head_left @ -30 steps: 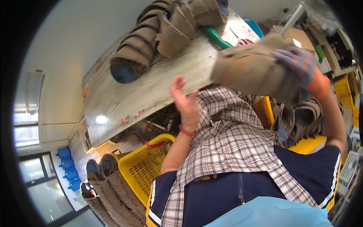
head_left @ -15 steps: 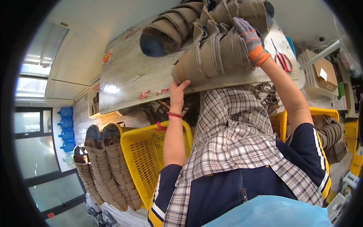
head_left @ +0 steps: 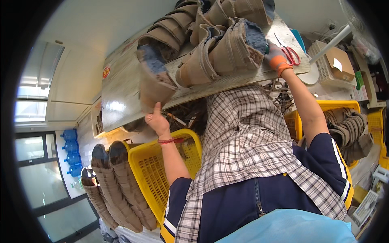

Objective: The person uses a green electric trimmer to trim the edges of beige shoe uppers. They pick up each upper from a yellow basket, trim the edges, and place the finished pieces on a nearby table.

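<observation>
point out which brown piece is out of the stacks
The single blurred piece in the left grip, just left of the front stack. It is held alone; the others sit nested together.

Left of the blurred brown piece point(head_left: 156, 83) in the left hand point(head_left: 157, 120), a bare stretch of table point(head_left: 121, 87) gives that hand passing room. The nested brown pieces point(head_left: 222, 54) block the middle, while red-handled scissors point(head_left: 287, 50) (blades pointing away from the person) crowd the right hand point(head_left: 275, 56); a yellow basket point(head_left: 146, 178) hems in the left forearm.
</observation>
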A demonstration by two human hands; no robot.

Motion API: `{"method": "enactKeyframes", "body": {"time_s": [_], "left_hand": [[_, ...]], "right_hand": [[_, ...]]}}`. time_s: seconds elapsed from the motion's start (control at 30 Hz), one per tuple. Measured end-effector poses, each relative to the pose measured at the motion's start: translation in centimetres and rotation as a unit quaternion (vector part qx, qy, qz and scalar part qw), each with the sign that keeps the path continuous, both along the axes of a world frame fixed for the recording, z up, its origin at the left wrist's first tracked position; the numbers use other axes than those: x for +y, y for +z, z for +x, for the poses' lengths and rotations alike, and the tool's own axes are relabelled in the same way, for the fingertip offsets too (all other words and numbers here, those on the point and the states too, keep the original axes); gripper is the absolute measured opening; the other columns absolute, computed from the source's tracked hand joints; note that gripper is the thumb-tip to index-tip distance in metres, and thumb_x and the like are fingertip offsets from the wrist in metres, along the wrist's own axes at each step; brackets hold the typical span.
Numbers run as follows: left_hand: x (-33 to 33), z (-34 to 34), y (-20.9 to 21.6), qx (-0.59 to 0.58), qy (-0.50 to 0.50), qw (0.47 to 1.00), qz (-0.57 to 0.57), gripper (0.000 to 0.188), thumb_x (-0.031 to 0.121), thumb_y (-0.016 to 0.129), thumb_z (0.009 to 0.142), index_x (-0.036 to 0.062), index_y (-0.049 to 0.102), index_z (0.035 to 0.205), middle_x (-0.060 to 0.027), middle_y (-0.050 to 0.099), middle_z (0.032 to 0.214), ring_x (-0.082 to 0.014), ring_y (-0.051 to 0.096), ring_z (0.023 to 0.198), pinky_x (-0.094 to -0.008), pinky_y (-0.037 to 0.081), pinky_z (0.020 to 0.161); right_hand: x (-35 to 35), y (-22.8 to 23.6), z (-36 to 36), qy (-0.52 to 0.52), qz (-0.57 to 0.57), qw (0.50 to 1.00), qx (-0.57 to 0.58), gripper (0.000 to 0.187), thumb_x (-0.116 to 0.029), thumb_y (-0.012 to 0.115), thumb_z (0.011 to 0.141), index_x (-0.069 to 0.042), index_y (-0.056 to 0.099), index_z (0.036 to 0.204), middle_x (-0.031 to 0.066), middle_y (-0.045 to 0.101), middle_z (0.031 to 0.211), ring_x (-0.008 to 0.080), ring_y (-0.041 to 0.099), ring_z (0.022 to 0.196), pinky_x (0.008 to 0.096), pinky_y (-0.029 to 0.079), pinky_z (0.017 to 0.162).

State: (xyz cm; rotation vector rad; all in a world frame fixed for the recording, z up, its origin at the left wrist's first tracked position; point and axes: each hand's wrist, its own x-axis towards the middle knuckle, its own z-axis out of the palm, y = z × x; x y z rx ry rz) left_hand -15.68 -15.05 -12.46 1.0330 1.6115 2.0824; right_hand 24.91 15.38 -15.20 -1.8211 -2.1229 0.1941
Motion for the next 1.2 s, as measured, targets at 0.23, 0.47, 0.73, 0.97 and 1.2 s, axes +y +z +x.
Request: {"method": "enactKeyframes", "body": {"time_s": [0.23, 0.47, 0.73, 0.97, 1.2], "left_hand": [[-5.0, -3.4, 2.5, -0.397, -0.106, 0.875, 0.256, 0.044, 0.018, 0.058, 0.091, 0.0020, 0.047, 0.131, -0.0130, 0.050, 0.134, -0.0309, 0.046, 0.123, -0.0513, 0.034, 0.104], [-8.6, -6.9, 2.2, -0.472, -0.079, 0.821, 0.310, 0.032, 0.017, 0.048, 0.095, -0.0025, 0.053, 0.121, -0.0171, 0.055, 0.127, -0.0331, 0.051, 0.118, -0.0507, 0.039, 0.102], [-10.3, -8.5, 4.3, -0.555, -0.167, 0.744, 0.332, 0.031, 0.017, 0.042, 0.097, -0.0036, 0.053, 0.118, -0.0196, 0.056, 0.125, -0.0342, 0.051, 0.117, -0.0516, 0.040, 0.101], [-8.9, -5.0, 10.8, -0.526, -0.239, 0.760, 0.299, 0.033, 0.016, 0.042, 0.096, -0.0032, 0.052, 0.120, -0.0202, 0.055, 0.126, -0.0340, 0.050, 0.119, -0.0510, 0.039, 0.103], [-5.4, 1.2, 14.3, -0.535, -0.359, 0.710, 0.284, 0.034, 0.016, 0.040, 0.096, -0.0029, 0.053, 0.121, -0.0196, 0.055, 0.126, -0.0314, 0.052, 0.118, -0.0479, 0.040, 0.103]], "right_hand": [[5.8, -0.3, 3.4, 0.072, -0.243, 0.949, 0.190, 0.034, -0.011, 0.066, 0.067, -0.003, 0.061, 0.099, 0.0088, 0.062, 0.079, 0.0198, 0.057, 0.063, 0.0338, 0.046, 0.056], [1.7, 3.2, 5.5, 0.029, -0.250, 0.904, 0.346, 0.021, -0.021, 0.066, 0.076, -0.007, 0.058, 0.089, 0.0008, 0.054, 0.066, 0.0102, 0.049, 0.052, 0.0253, 0.040, 0.047], [-2.9, 2.9, 9.4, 0.061, -0.182, 0.879, 0.436, 0.032, -0.017, 0.069, 0.075, -0.001, 0.059, 0.100, 0.0013, 0.057, 0.074, 0.0096, 0.051, 0.058, 0.0245, 0.043, 0.054], [-11.1, 10.2, 9.1, 0.153, -0.048, 0.864, 0.478, 0.031, -0.013, 0.070, 0.079, -0.002, 0.062, 0.107, -0.0002, 0.060, 0.087, 0.0083, 0.054, 0.080, 0.0226, 0.043, 0.074], [-16.9, 13.4, 3.9, 0.232, -0.062, 0.821, 0.517, 0.037, -0.020, 0.072, 0.081, -0.003, 0.058, 0.111, 0.0004, 0.061, 0.084, 0.0070, 0.054, 0.065, 0.0225, 0.045, 0.060]]}}
